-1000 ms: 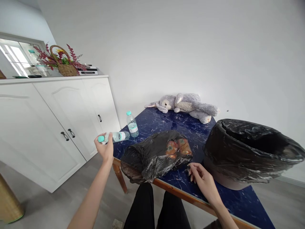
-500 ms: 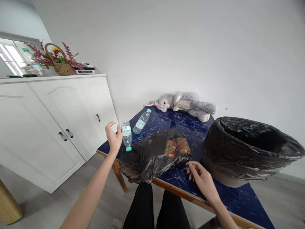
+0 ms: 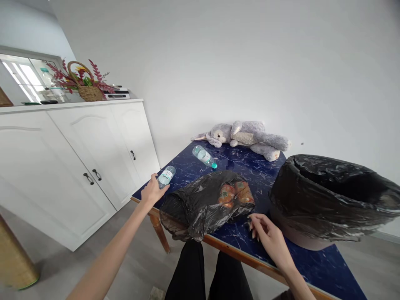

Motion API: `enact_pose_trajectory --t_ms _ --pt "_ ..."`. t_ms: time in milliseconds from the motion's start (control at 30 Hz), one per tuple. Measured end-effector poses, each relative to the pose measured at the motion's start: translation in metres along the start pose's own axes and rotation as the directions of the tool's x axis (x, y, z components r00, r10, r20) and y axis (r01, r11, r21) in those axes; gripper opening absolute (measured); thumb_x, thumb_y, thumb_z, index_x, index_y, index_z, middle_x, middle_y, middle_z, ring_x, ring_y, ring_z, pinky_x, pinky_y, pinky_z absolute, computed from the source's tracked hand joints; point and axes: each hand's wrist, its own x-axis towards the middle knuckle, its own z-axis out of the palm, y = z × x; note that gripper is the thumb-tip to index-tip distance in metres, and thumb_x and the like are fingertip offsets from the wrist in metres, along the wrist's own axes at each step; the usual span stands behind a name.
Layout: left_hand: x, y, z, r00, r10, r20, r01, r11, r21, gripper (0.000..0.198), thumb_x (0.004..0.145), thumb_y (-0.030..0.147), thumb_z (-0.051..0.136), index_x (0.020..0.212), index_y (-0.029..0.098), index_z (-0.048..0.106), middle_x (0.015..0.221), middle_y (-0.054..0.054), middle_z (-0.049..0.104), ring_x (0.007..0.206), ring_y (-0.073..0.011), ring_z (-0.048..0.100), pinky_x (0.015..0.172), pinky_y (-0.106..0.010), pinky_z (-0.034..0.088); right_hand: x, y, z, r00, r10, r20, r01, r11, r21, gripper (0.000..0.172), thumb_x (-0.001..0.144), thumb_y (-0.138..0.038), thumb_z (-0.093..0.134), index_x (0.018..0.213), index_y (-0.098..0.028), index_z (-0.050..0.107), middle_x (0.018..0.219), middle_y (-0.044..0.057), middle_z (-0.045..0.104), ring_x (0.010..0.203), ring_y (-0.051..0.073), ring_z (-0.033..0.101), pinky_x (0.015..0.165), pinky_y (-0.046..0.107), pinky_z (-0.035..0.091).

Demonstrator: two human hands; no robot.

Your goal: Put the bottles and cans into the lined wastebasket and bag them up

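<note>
My left hand (image 3: 153, 190) is wrapped round the near end of a clear plastic bottle (image 3: 167, 175) at the table's left edge. The palm hides that bottle's cap. Farther back lies a second clear bottle (image 3: 204, 156), its turquoise cap pointing toward me and to the right. A crumpled black plastic bag (image 3: 200, 204) holding orange-brown packages (image 3: 235, 193) lies between my hands. My right hand (image 3: 269, 238) rests at the front of the table beside the bag, fingers loosely bent and apart, holding nothing.
A bin lined with a black bag (image 3: 312, 208) stands on the right of the blue marbled table (image 3: 233, 239). A grey plush rabbit (image 3: 250, 135) lies along the wall. To the left are a white cabinet (image 3: 93, 150) and a flower basket (image 3: 90, 92) on top.
My left hand has moved in from beside the bottle and closed round it, and that bottle has tilted. The second bottle has swung round and now lies farther back. My right hand stays put.
</note>
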Motion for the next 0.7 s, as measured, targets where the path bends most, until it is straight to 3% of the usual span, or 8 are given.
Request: enact_pose_trajectory --t_ms 167,300,433,533,700 --pt "0.0 -0.023 -0.047 0.993 0.106 -0.06 -0.094 0.98 0.177 0.073 0.087 0.069 0.062 0.14 0.022 0.045 0.143 -0.023 0.06 0.089 -0.0342 0.076 0.07 -0.039 0.054 0.002 0.004 0.001 1.0 -0.002 0.016 0.001 1.0 0.017 0.056 0.098 -0.076 0.056 0.112 -0.023 0.066 0.082 0.004 0.067 0.067 0.021 0.062 0.065 0.032 0.051" --pt "-0.007 -0.029 -0.079 0.985 0.123 0.124 -0.135 0.986 0.092 0.081 0.089 0.073 0.053 0.148 0.02 0.039 0.155 -0.023 0.048 0.075 -0.0257 0.074 0.06 -0.035 0.051 0.002 0.006 0.001 0.999 0.025 0.045 -0.025 1.0 -0.002 0.054 0.099 -0.074 0.054 0.116 -0.024 0.064 0.085 0.004 0.067 0.069 0.022 0.063 0.066 0.033 0.051" --pt "-0.008 -0.024 -0.11 0.943 0.196 0.269 -0.222 0.972 0.072 0.081 0.081 0.078 0.059 0.141 0.023 0.051 0.145 -0.016 0.063 0.092 -0.0318 0.075 0.068 -0.036 0.053 0.001 0.007 0.001 0.999 0.01 0.048 -0.009 1.0 -0.023 0.05 0.101 -0.071 0.053 0.116 -0.024 0.063 0.086 0.004 0.066 0.072 0.022 0.063 0.069 0.033 0.051" --pt "-0.004 -0.019 -0.125 0.931 0.244 0.27 -0.282 0.953 0.114 0.074 0.079 0.078 0.06 0.132 0.025 0.059 0.134 -0.013 0.071 0.109 -0.0362 0.072 0.078 -0.036 0.053 0.0 0.007 0.001 0.999 -0.006 0.045 0.007 1.0 -0.031 0.049 0.102 -0.07 0.052 0.116 -0.024 0.063 0.086 0.004 0.067 0.072 0.022 0.062 0.069 0.033 0.05" --pt "0.008 -0.017 -0.133 0.938 0.266 0.224 -0.299 0.946 0.127 0.078 0.078 0.075 0.061 0.134 0.021 0.053 0.138 -0.016 0.068 0.095 -0.0321 0.075 0.076 -0.037 0.053 0.0 0.008 0.001 0.999 -0.021 0.042 0.022 0.999 -0.035 0.049 0.102 -0.069 0.053 0.116 -0.024 0.063 0.086 0.005 0.067 0.072 0.022 0.063 0.068 0.033 0.05"
